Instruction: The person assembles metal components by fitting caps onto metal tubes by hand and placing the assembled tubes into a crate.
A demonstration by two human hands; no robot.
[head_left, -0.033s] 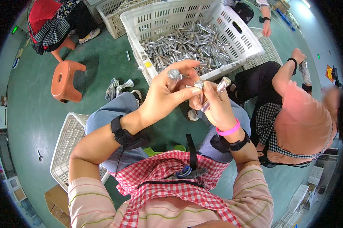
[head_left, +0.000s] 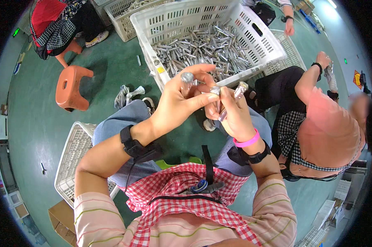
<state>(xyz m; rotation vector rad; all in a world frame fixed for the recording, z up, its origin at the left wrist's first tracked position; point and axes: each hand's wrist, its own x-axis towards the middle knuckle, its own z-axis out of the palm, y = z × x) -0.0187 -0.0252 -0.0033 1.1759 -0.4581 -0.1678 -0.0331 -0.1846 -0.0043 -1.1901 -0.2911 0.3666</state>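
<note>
In front of the near wall of a big white crate (head_left: 153,78), my two hands meet fingertip to fingertip. My left hand (head_left: 173,103) is closed around a silvery metal bolt (head_left: 187,78) whose wide round head sticks up by the forefinger. Pinched between both thumbs is a second bolt (head_left: 215,91), head up. My right hand (head_left: 238,119) is also closed, with another shiny bolt (head_left: 240,89) lying across its fingers. A metal end (head_left: 223,115) shows below its thumb; whether it belongs to that same bolt I cannot tell. Many similar metal pieces (head_left: 202,49) lie heaped inside the crate.
At left stand an orange plastic stool (head_left: 65,88) and a white basket (head_left: 72,156) beside my leg. Grey gloves (head_left: 126,96) lie on the green floor. A co-worker (head_left: 326,127) sits close at my right; another person (head_left: 58,29) bends at upper left.
Both hands stay together with only a slight shift; the bolt heads in my left and right hands have moved a few pixels to the left.
</note>
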